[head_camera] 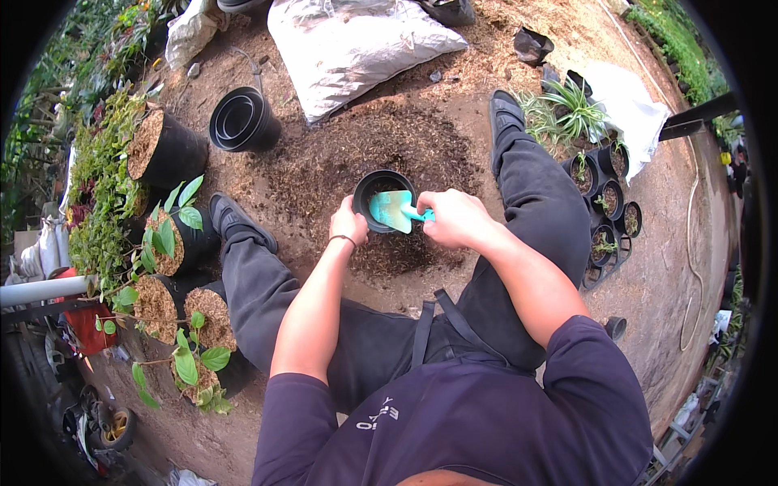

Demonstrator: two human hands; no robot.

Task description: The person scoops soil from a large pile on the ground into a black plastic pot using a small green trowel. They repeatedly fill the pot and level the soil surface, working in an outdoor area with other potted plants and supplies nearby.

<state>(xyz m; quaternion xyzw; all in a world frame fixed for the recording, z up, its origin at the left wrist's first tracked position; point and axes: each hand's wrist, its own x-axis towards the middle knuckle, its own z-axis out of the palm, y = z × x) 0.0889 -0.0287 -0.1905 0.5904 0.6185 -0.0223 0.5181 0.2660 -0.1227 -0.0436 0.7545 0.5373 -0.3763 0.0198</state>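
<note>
My left hand [349, 223] grips the left side of a black plastic plant pot [385, 177], which has some dark soil mix inside. In my right hand [453, 217] is a turquoise hand trowel [392, 209], held by its handle. The trowel's blade lies over the pot's opening and hides part of the inside. Around and beneath the pot spreads a heap of dark, loose soil mix [389, 143] on the ground, between my feet.
A white woven sack [358, 51] lies beyond the heap. Nested black pots [243, 121] stand at the upper left, near large filled pots [173, 152] with leafy plants. Small potted seedlings [602, 200] and a spider plant [576, 109] are on the right, by a hose [696, 267].
</note>
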